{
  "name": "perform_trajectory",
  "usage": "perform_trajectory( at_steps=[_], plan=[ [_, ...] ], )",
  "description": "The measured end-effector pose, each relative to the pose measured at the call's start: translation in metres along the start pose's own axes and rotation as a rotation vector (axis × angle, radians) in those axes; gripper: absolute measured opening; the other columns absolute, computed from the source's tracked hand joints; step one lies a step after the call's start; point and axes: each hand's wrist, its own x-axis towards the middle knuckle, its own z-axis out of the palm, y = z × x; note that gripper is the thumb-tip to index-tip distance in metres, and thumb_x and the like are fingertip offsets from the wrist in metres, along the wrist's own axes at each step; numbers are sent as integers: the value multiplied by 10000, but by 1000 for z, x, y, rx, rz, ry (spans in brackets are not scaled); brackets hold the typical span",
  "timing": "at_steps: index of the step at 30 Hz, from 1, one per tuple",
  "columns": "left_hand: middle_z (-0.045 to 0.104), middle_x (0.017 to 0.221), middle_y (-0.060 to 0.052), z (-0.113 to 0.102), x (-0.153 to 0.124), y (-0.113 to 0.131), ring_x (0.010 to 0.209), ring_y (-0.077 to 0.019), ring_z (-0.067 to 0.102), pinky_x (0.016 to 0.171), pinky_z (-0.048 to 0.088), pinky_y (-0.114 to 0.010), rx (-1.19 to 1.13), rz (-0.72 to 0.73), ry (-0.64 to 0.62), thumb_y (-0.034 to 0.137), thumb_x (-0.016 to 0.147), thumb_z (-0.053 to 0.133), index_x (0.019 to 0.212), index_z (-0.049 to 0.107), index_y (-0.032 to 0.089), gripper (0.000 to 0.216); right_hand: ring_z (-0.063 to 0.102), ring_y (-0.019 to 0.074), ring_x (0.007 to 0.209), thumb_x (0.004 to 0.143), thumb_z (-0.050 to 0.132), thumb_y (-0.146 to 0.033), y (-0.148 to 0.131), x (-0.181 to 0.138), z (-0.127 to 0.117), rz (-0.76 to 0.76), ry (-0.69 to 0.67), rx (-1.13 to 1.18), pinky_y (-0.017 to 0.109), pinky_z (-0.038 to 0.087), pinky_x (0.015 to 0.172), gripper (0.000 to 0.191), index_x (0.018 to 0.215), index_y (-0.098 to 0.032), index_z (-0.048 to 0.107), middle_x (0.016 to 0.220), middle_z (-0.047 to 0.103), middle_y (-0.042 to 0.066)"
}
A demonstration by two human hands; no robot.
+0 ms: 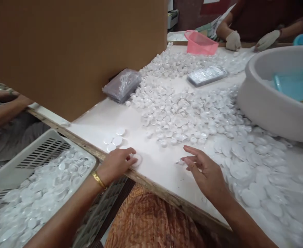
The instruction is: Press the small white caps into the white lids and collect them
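My left hand (119, 160) is at the table's near edge, thumb and fingers closed about a flat white disc (136, 161) that rests on the tabletop. Just beyond it lie several more white discs (117, 141) in a loose group. My right hand (205, 168) hovers over the table with its fingers apart. Right at its fingertips is a small whitish piece (180, 162); whether they touch it I cannot tell. Past the right hand spreads a heap of small white cap-like pieces (177, 113), and to its right a pile of larger white discs (244, 168).
A slatted basket (52, 136) full of white pieces stands at left below the table. A tall brown board (76, 51) rises behind. Clear-wrapped packs (122, 84), a pink basket (201, 44) and a large grey tub (277, 96) are on the table. A gloved co-worker (264, 20) works opposite.
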Motion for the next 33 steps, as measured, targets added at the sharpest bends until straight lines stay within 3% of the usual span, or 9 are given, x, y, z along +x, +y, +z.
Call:
perform_trajectory(
  at_steps=[3, 6, 8, 11, 15, 18, 24, 29, 33],
  plan=[
    [647, 643, -44, -3, -1, -17, 562, -211, 587, 500, 367, -274, 260, 80, 135, 324, 745, 571, 839, 664, 214, 172, 617, 150, 702, 850, 481, -332, 3, 5, -21, -19, 55, -200, 279, 511, 594, 284, 1090, -217, 580, 958, 646, 62],
    [625, 701, -59, -5, 2, 2, 558, -211, 560, 491, 355, -285, 292, -9, 237, 328, 777, 537, 969, 638, 192, 256, 593, 147, 677, 850, 472, -303, 6, 5, -32, -54, 74, -377, 284, 491, 594, 250, 1044, -215, 602, 939, 637, 53],
    [622, 793, -56, -1, 8, 32, 607, -188, 563, 531, 395, -282, 119, 14, 192, 314, 822, 492, 1022, 622, 195, 266, 590, 158, 732, 851, 465, -273, 8, 3, -34, -70, 77, -445, 300, 489, 651, 234, 1027, -209, 606, 957, 628, 53],
    [596, 903, -46, 20, 22, 83, 770, -173, 569, 660, 449, -278, -128, 243, -7, 286, 837, 491, 1045, 598, 215, 244, 575, 187, 875, 863, 433, -232, 13, -2, -40, -103, 85, -508, 327, 471, 756, 235, 1017, -190, 605, 978, 617, 63],
    [536, 926, -73, 49, 43, 121, 841, -198, 520, 691, 443, -313, -34, 414, -69, 186, 817, 476, 1013, 571, 181, 217, 572, 177, 845, 869, 432, -231, 20, -13, -62, -46, 146, -571, 314, 472, 731, 226, 1014, -188, 600, 966, 608, 60],
    [523, 905, -80, 57, 57, 124, 832, -208, 502, 674, 429, -320, 34, 419, -74, 150, 810, 454, 933, 581, 167, 179, 566, 170, 815, 859, 484, -279, 24, -22, -70, -13, 75, -616, 301, 482, 690, 239, 1060, -201, 586, 988, 598, 54],
    [528, 924, -62, 55, 57, 117, 810, -186, 521, 691, 419, -300, -64, 368, -105, 162, 787, 494, 980, 616, 186, 230, 526, 239, 920, 770, 624, -215, 29, -15, -46, -177, -90, -857, 374, 471, 760, 262, 1027, -168, 609, 990, 603, 95],
    [547, 937, -42, 44, 43, 102, 755, -150, 539, 671, 424, -277, -257, 222, -168, 305, 801, 527, 1138, 572, 218, 351, 539, 213, 902, 777, 614, -234, 30, -8, -42, -157, -122, -713, 345, 470, 758, 173, 935, -165, 597, 944, 605, 76],
    [584, 874, -31, 33, 38, 93, 697, -132, 536, 677, 428, -280, -399, 94, -167, 352, 820, 489, 1072, 618, 208, 318, 569, 172, 811, 821, 551, -253, 30, -8, -30, -178, -83, -635, 288, 471, 682, 104, 887, -181, 584, 886, 614, 47]
  ],
)
